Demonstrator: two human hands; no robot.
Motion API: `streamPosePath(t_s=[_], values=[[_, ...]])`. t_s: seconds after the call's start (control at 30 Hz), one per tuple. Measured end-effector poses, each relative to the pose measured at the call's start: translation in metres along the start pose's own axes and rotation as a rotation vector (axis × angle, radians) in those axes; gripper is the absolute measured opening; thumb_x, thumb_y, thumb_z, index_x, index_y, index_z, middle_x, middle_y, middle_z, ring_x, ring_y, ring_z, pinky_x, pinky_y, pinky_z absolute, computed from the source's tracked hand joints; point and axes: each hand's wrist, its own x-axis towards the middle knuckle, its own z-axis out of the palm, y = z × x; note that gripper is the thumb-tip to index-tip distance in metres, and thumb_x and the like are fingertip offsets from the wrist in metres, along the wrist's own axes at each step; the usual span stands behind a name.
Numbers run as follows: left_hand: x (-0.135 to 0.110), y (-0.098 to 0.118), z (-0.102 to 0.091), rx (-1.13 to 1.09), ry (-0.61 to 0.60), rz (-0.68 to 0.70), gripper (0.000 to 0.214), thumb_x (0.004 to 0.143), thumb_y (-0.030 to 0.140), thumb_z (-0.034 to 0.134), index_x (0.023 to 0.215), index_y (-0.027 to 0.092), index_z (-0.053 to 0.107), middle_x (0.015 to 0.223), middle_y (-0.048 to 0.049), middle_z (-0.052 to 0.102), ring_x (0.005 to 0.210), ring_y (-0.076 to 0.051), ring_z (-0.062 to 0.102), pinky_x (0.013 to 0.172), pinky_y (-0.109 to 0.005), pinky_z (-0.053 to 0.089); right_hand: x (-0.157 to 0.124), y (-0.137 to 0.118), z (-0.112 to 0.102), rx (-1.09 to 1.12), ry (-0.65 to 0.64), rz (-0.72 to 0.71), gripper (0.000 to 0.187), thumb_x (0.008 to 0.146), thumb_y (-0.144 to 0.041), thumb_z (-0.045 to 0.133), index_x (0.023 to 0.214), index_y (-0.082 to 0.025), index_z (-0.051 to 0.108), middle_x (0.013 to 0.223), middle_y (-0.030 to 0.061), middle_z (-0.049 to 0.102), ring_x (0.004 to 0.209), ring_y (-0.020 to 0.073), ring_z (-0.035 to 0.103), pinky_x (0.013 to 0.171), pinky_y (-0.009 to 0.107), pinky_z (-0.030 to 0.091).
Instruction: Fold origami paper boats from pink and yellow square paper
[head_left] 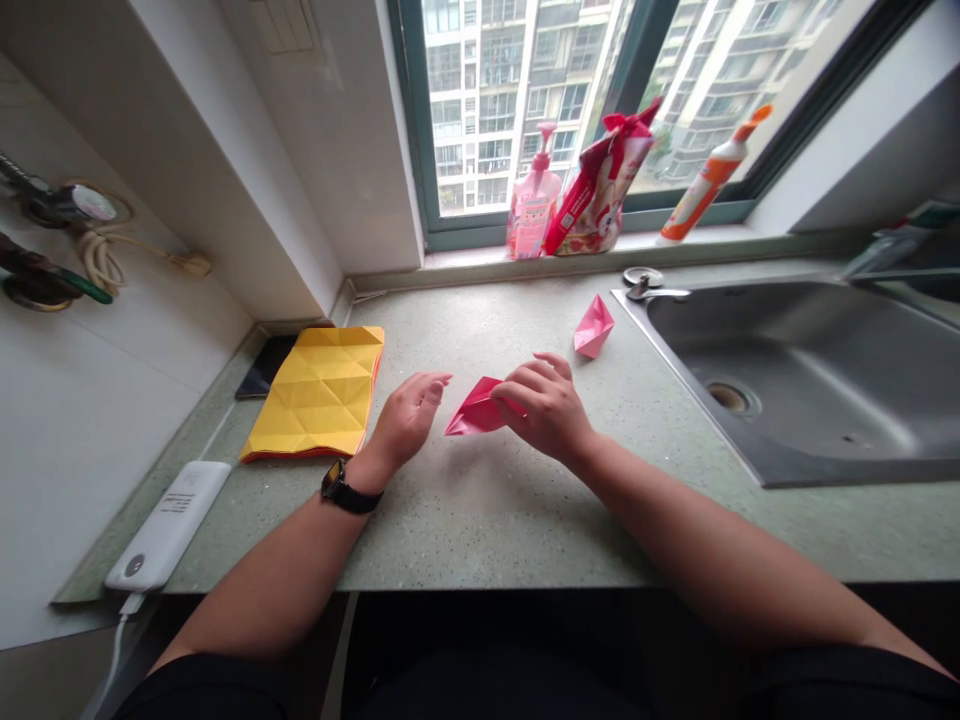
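Note:
My right hand (546, 405) pinches a folded pink paper piece (474, 410) that rests on the green speckled counter (487, 500). My left hand (409, 420) hovers just left of the paper with its fingers loosely spread and nothing in it; a black watch sits on that wrist. A second folded pink paper shape (593, 327) stands farther back, near the sink's corner. A stack of creased yellow paper sheets (320, 392) lies to the left of my left hand.
A steel sink (810, 380) fills the right side. On the window sill stand a pink pump bottle (533, 205), a red pouch (600, 190) and an orange-capped bottle (711, 178). A white power bank (169, 525) and a dark phone (262, 368) lie at the left.

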Motion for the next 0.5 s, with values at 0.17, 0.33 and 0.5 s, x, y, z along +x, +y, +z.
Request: streamPosePath(t_s=[0.17, 0.33, 0.5], values=[[0.004, -0.016, -0.003, -0.029, 0.059, -0.008, 0.051, 0.116, 0.052, 0.04, 0.128, 0.019, 0.077, 0.122, -0.0114, 0.079, 0.095, -0.023, 0.076, 0.095, -0.04, 0.064, 0.0, 0.026, -0.02, 0.049, 0.206, 0.157, 0.024, 0.106, -0.034, 0.06, 0.09, -0.031, 0.078, 0.094, 0.0032, 0.08, 0.097, 0.0285, 0.071, 0.115, 0.054, 0.045], [0.006, -0.018, 0.003, 0.032, 0.03, -0.001, 0.042, 0.112, 0.048, 0.048, 0.122, 0.02, 0.078, 0.119, -0.0111, 0.079, 0.103, -0.025, 0.076, 0.098, -0.041, 0.063, 0.002, 0.058, -0.024, 0.142, 0.325, 0.298, 0.023, 0.102, -0.039, 0.061, 0.092, -0.029, 0.079, 0.099, 0.0064, 0.082, 0.101, 0.0322, 0.073, 0.101, 0.052, 0.054], [0.002, -0.015, 0.003, 0.075, 0.07, 0.003, 0.036, 0.109, 0.044, 0.05, 0.113, 0.021, 0.078, 0.114, -0.01, 0.08, 0.103, -0.025, 0.076, 0.1, -0.042, 0.062, 0.004, 0.09, -0.026, 0.173, 0.342, 0.402, 0.022, 0.099, -0.038, 0.06, 0.097, -0.028, 0.081, 0.106, 0.007, 0.084, 0.106, 0.0337, 0.074, 0.102, 0.056, 0.057]])
